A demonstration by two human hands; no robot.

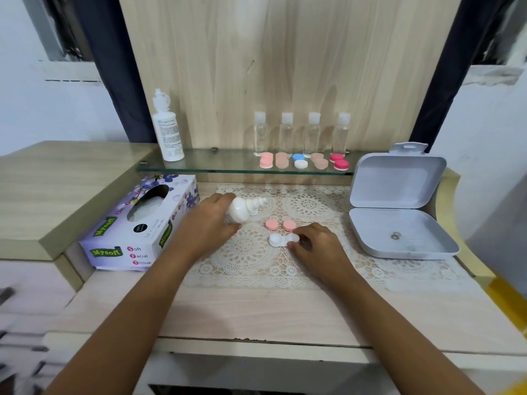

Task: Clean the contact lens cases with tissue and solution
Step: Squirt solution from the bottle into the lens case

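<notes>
One Mysoft Soft Facial Tissue box (134,232)

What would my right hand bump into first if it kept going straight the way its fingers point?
The white lens case: your right hand points to the left and away from you, and its fingers already hold that case's edge. Just beyond lie two pink caps.

At twelve o'clock: four clear plastic bottles with white caps (260,135) (286,135) (313,135) (341,135) and five closed twin-lidded plastic lens cases (266,161) (282,161) (299,161) (319,161) (339,162). A white plastic solution bottle (168,132) at ten o'clock and a second (242,209) at centre make two. Also at centre: two loose pink round caps (271,224) (289,225), one open white plastic lens case (281,240). One floral cardboard tissue box (137,232) at nine o'clock; one grey hinged plastic box (399,206) at three.
</notes>
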